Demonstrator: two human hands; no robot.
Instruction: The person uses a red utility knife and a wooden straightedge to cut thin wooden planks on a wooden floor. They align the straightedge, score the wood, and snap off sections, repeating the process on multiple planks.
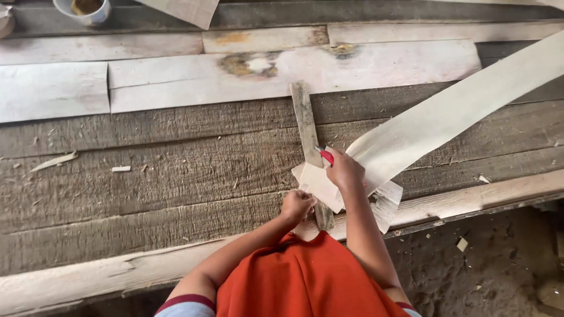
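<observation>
Orange-clothed lap at six o'clock, both hands working a pale veneer strip on a rough plank bench.

The left hand (297, 205) pinches the strip's folded near end; the right hand (345, 171) curls shut around a red-handled cutter (325, 155) against a narrow wooden slat (308, 136). The veneer strip (452, 111) trails toward two o'clock: thin, light, bendy, probably brittle along the grain, best held flat near the fold.

Your right hand (345, 170) grips a red-handled cutter (325, 155) against the pale veneer strip (446, 114), which runs off toward two o'clock. Your left hand (297, 205), closed, presses the strip's cut end beside the narrow wooden guide stick (306, 126) pointing to twelve. On the plank table (176, 170), a cup (82, 9) sits at eleven o'clock.
</observation>
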